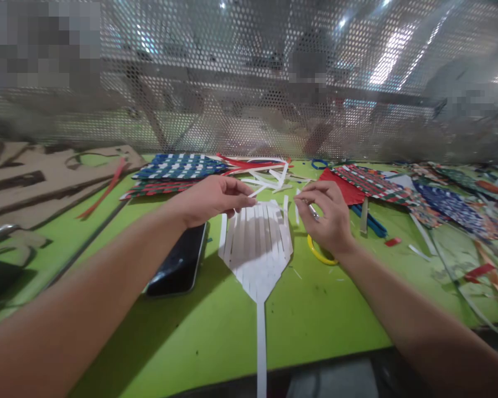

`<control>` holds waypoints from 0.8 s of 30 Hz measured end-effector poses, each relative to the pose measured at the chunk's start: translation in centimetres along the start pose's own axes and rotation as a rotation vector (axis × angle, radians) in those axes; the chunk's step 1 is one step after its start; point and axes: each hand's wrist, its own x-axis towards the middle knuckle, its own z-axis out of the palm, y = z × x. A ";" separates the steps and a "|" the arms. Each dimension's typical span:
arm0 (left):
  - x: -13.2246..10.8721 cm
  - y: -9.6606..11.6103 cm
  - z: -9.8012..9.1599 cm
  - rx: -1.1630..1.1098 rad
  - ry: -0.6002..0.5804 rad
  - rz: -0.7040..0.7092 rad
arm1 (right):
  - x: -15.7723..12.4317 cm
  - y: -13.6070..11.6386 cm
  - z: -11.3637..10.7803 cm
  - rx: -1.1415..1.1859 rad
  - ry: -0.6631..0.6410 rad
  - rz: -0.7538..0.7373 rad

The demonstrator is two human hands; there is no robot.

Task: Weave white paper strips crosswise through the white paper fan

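Observation:
On the green table lies a white paper piece [255,260] cut into several lengthwise strips, its lower end tapering to a long narrow tail. My left hand [222,199] is closed in a pinch at its top left edge, with a white paper strip at the fingertips. To the right, my right hand [326,213] hovers with thumb and forefinger pinched together; a thin white strip [297,209] shows at their tips. Beneath this hand a yellow loop [320,254] rests on the table, partly hidden. A small shiny metal part shows between its fingers; what it belongs to is unclear.
A black phone [178,262] lies by my left forearm. Behind are woven blue-and-white pieces [178,167], loose white strips [269,179] and red strips. Brown cardboard scraps [45,179] lie left, more woven pieces [377,182] right. A perforated metal screen [232,99] stands behind the table.

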 end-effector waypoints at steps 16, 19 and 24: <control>0.1 0.6 -1.8 0.023 0.087 -0.032 | -0.6 -0.2 0.0 -0.047 -0.425 0.373; 0.3 -0.2 -2.6 0.006 -0.058 -0.076 | -0.8 -0.6 0.1 -0.045 -0.509 0.352; 0.5 -0.7 -2.7 0.019 -0.132 -0.067 | -0.3 -1.2 -0.1 -0.035 -0.475 0.385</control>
